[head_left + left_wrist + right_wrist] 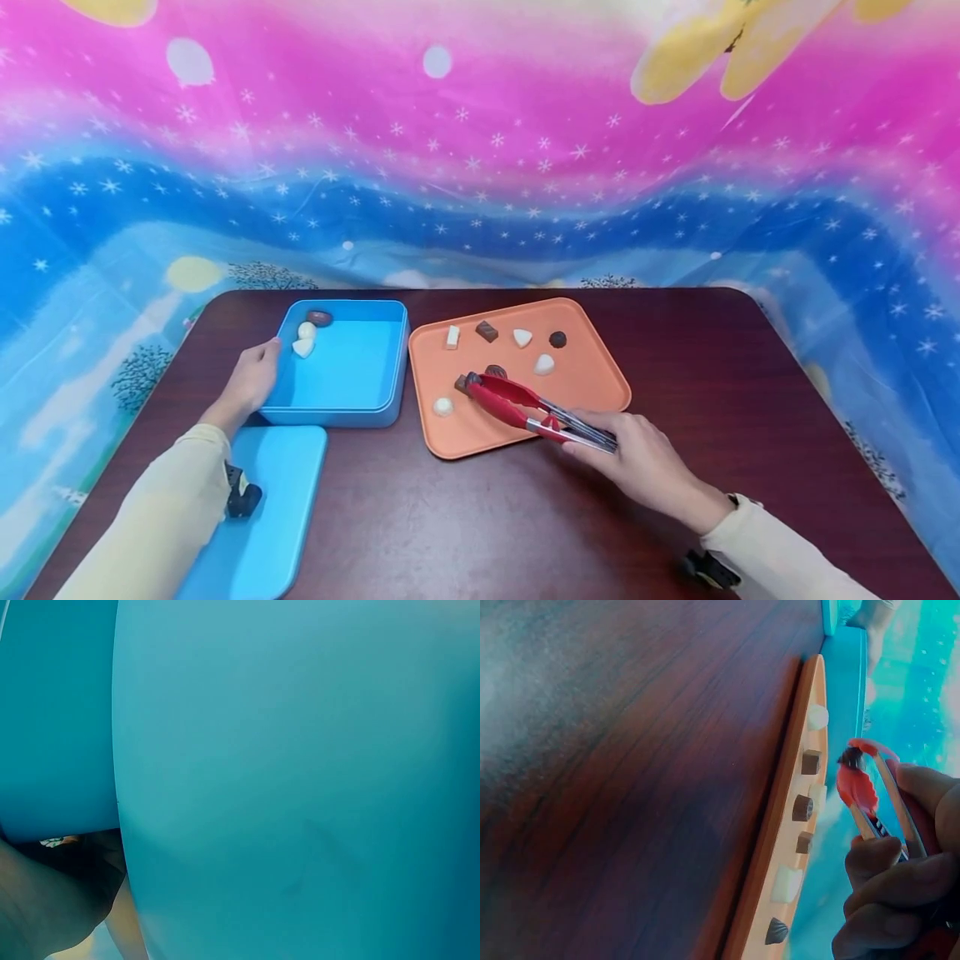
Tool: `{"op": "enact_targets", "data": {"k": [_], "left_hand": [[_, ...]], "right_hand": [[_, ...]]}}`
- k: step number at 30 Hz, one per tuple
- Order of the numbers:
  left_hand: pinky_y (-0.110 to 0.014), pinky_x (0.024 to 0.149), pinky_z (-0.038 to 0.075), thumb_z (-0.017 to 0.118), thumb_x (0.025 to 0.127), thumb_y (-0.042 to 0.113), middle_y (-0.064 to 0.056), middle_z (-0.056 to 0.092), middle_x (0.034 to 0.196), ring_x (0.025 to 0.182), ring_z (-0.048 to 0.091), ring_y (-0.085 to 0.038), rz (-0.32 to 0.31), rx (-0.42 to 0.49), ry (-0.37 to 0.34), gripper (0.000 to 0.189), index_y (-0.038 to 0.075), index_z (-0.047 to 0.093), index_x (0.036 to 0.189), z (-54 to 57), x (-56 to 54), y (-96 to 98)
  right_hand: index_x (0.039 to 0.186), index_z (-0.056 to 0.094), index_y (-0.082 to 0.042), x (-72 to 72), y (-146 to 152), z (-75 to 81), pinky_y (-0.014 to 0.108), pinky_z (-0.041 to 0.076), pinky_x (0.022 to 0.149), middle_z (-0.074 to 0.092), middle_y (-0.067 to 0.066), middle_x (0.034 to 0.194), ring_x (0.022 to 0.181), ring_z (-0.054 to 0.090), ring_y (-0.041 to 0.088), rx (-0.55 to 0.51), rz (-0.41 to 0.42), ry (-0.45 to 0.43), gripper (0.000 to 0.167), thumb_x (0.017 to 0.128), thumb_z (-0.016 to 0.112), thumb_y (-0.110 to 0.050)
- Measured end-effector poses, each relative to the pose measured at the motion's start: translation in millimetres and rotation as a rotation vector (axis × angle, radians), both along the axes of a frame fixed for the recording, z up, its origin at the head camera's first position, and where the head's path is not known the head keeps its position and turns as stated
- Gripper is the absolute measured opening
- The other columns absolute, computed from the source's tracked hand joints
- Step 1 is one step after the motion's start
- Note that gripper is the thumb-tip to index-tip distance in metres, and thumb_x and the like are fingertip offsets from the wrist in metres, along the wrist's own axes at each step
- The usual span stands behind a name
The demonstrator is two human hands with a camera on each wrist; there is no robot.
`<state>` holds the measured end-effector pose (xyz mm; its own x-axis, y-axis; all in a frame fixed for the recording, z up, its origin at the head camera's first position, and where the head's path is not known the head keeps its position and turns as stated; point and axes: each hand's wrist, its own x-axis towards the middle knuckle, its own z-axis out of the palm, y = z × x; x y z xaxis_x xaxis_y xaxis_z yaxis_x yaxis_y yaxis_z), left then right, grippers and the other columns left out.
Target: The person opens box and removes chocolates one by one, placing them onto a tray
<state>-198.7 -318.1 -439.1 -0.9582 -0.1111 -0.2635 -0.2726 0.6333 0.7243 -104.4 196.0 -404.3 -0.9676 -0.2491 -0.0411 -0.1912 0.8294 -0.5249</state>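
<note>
My right hand [641, 458] grips red-tipped metal tongs [551, 423] over the orange tray [450, 446]. Pinched between the tong tips is a small dark chocolate [850, 757], which the right wrist view shows raised above the tray. Below it on the tray lie several brown and white chocolates, among them a round white one [443, 407] and a dark round one [557, 339]. My left hand [251, 379] holds the left side wall of a blue box [330, 417]. Inside that box, a brown chocolate [319, 318] and two white ones [303, 347] sit in the back left corner.
A blue lid [281, 517] lies flat in front of the box, under my left forearm. Box and tray stand side by side on the dark wooden table [420, 533]. A printed cloth [480, 150] hangs behind the table and along its sides.
</note>
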Motion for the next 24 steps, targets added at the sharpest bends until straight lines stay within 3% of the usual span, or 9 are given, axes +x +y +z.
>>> {"op": "enact_targets", "data": {"k": [9,14,18,24], "left_hand": [[-0.074,0.117,0.022,0.007,0.107,0.052,-0.037,0.017,0.162,0.148,0.021,-0.057,-0.002,-0.002,0.001,0.078,-0.007,0.013,0.158,0.4,-0.2,1.9],[-0.074,0.116,0.023,0.007,0.108,0.051,-0.037,0.019,0.161,0.147,0.023,-0.057,-0.005,-0.006,0.003,0.078,-0.008,0.014,0.158,-0.1,-0.1,1.7],[-0.074,0.116,0.024,0.007,0.108,0.051,-0.038,0.023,0.159,0.146,0.026,-0.056,-0.004,-0.004,0.008,0.078,-0.008,0.015,0.158,-0.3,0.1,1.5],[-0.074,0.116,0.023,0.008,0.108,0.052,-0.037,0.019,0.161,0.147,0.023,-0.057,-0.008,0.0,0.006,0.078,-0.007,0.012,0.158,1.4,0.5,0.8]], "right_hand": [[0.127,0.071,-0.02,-2.5,14.9,5.0,0.021,0.046,0.056,0.066,-0.003,0.09,0.07,0.054,0.008,-0.148,0.093,-0.236,0.044,0.093,0.071,-0.047],[0.126,0.072,-0.025,-5.4,19.2,7.0,0.021,0.041,0.053,0.062,-0.004,0.079,0.065,0.049,0.007,-0.199,0.191,-0.3,0.037,0.096,0.065,-0.047],[0.119,0.074,-0.028,-9.8,19.1,7.3,0.022,0.04,0.056,0.065,-0.003,0.085,0.069,0.05,0.007,-0.202,0.23,-0.336,0.03,0.098,0.063,-0.046],[0.122,0.073,-0.022,-16.6,18.9,12.8,0.023,0.046,0.069,0.071,-0.001,0.11,0.09,0.056,0.01,-0.193,0.246,-0.368,0.031,0.102,0.059,-0.041]]}}
